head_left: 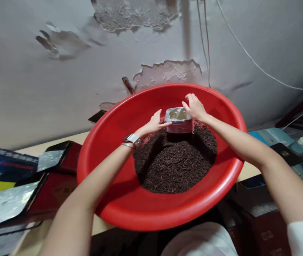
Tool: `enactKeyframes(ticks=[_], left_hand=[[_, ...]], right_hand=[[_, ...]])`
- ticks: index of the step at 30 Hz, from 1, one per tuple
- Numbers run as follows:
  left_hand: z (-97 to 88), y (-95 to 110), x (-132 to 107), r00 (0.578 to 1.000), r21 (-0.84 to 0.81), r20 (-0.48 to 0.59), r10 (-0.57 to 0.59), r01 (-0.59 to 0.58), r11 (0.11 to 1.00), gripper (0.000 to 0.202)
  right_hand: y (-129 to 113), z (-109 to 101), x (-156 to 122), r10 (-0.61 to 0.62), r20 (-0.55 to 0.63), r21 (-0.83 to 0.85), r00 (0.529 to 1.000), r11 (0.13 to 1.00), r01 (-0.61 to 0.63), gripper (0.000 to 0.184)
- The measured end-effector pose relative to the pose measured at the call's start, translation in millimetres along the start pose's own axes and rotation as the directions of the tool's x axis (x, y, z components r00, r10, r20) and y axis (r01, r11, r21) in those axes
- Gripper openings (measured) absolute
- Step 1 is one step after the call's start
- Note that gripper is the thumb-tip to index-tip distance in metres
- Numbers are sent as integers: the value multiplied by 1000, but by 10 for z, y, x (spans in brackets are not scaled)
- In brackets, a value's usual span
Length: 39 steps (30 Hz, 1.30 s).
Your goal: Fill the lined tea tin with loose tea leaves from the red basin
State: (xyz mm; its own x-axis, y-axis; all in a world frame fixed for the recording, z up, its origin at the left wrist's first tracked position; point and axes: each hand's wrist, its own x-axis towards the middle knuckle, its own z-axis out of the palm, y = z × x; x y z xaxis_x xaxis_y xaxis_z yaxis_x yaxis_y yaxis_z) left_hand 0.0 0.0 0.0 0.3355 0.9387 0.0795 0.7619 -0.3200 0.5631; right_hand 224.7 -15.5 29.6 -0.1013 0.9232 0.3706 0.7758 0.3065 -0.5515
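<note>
Foil pouch, open at the top and standing upright at the far edge of a mound of dark loose tea inside a red basin. The left hand presses its curled fingers against the pouch's left side; the right hand pinches the right rim with bent fingers, so both hands hold the pouch between them. The basin rests on a table and overhangs its near edge. Flat foil pouches lie on dark red boxes to the left.

Risks, as judged: the thin pouch could buckle or tip under uneven pressure, shedding tea into the mound. A firm downward push on the near side might rock the overhanging basin. Loose leaves could scatter over the rim.
</note>
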Motion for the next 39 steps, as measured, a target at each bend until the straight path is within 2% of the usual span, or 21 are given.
enactKeyframes(ticks=[1, 2, 3, 4, 5, 7, 8, 9, 12, 14, 16, 19, 22, 24, 27, 31, 37, 39], left_hand=[[-19, -50, -65, 1000, 55, -26, 16, -14, 998, 93], [-30, -109, -136, 999, 105, -29, 22, -19, 994, 82], [-26, -177, -207, 1000, 148, -3, 10, -9, 989, 70], [0, -248, -276, 998, 183, 53, -20, 10, 983, 60], [50, -321, -339, 991, 208, 125, -56, 29, 978, 51], [220, -450, -442, 965, 218, 240, -102, 48, 975, 43], [329, -500, -481, 962, 199, 258, -92, 40, 979, 42], [444, -536, -513, 966, 165, 250, -68, 27, 986, 42], [744, -563, -584, 978, 86, 208, -16, -2, 996, 48], [852, -529, -622, 979, 108, 203, -22, 0, 994, 52], [880, -477, -652, 978, 174, 206, -39, 3, 985, 54], [823, -400, -675, 976, 239, 216, -27, -26, 971, 49], [718, -340, -663, 956, 332, 291, 46, -146, 932, 44], [642, -311, -637, 935, 410, 353, 38, -191, 892, 45], [554, -284, -597, 923, 458, 384, -13, -178, 871, 48], [521, -254, -599, 914, 471, 405, -18, -191, 861, 45], [540, -231, -660, 911, 492, 413, -11, -213, 844, 34], [547, -244, -658, 914, 489, 406, -8, -210, 847, 31]], right_hand=[[-137, 7, -52, -108, -31, 0, 994, 994, 108, 31], [-270, 45, -126, -213, 0, 15, 977, 977, 213, 31], [-385, 117, -219, -299, 97, 46, 949, 954, 296, 32], [-467, 221, -327, -367, 232, 68, 901, 930, 362, 33], [-508, 348, -443, -408, 375, 72, 832, 908, 413, 33], [-457, 627, -662, -378, 586, 0, 716, 884, 467, 39], [-377, 754, -751, -329, 655, -43, 680, 882, 469, 45], [-277, 861, -821, -261, 700, -85, 665, 894, 440, 50], [14, 1028, -921, -95, 740, -145, 666, 944, 296, 61], [109, 1042, -938, -88, 733, -123, 675, 958, 259, 65], [116, 1030, -963, -140, 724, -97, 676, 949, 300, 69], [47, 1019, -1044, -203, 692, -130, 693, 909, 396, 75], [-22, 1018, -1133, -249, 652, -195, 716, 858, 476, 71], [-53, 1014, -1165, -271, 636, -232, 722, 825, 515, 65], [-89, 1000, -1157, -277, 632, -269, 724, 798, 540, 55], [-157, 956, -1082, -254, 675, -305, 693, 759, 576, 46], [-279, 868, -948, -250, 756, -326, 605, 657, 679, 43], [-321, 815, -871, -269, 755, -327, 598, 636, 699, 42]])
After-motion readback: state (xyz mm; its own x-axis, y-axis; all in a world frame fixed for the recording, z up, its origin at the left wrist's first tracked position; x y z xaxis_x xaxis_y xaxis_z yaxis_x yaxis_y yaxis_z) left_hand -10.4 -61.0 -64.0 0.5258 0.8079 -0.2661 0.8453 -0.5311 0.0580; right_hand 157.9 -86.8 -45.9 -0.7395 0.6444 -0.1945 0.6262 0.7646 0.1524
